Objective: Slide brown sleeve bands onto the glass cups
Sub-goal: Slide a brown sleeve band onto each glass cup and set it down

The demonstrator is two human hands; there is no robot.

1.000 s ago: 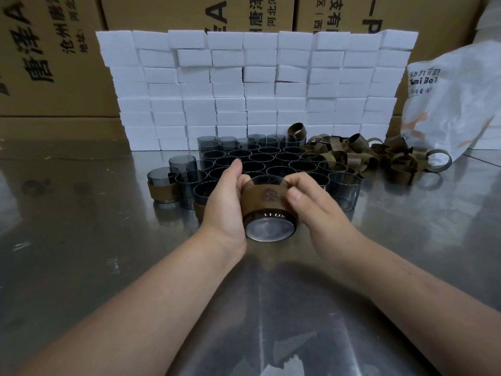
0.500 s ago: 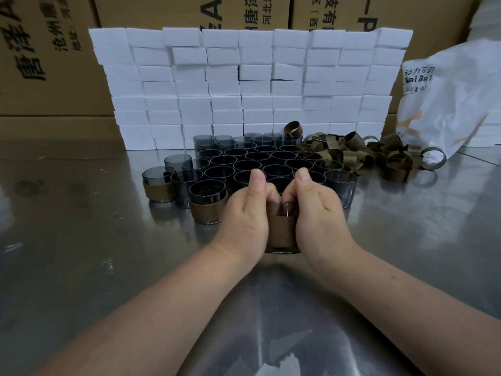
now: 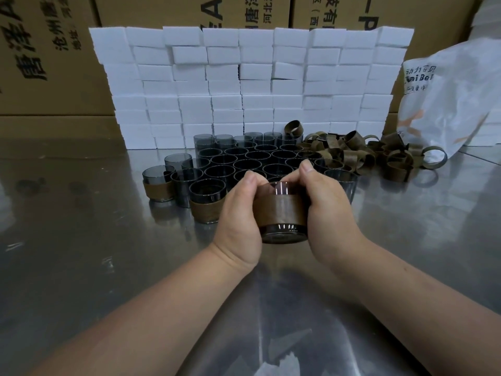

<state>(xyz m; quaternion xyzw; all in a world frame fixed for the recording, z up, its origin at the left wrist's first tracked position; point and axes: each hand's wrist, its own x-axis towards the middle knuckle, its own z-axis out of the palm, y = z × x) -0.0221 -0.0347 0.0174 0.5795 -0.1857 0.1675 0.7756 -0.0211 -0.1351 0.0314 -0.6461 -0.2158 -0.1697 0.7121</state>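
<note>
A smoky glass cup (image 3: 283,232) with a brown sleeve band (image 3: 282,210) around its middle stands upright between my hands, its base near the steel table. My left hand (image 3: 240,213) grips its left side and my right hand (image 3: 328,207) grips its right side, with both thumbs up at the rim. Behind it stand several bare dark glass cups (image 3: 244,164) in rows. Two banded cups (image 3: 207,203) (image 3: 158,183) stand at the front left of the group. A heap of loose brown bands (image 3: 360,153) lies at the back right.
A wall of stacked white foam blocks (image 3: 252,82) runs across the back, with brown cardboard boxes (image 3: 48,50) behind it. A white plastic bag (image 3: 455,99) leans at the far right. The steel table (image 3: 81,253) stretches bare on the left and in front.
The cup was tilted with its base toward me a second ago; it now stands upright between my hands, and the band shows wrapped around its middle.
</note>
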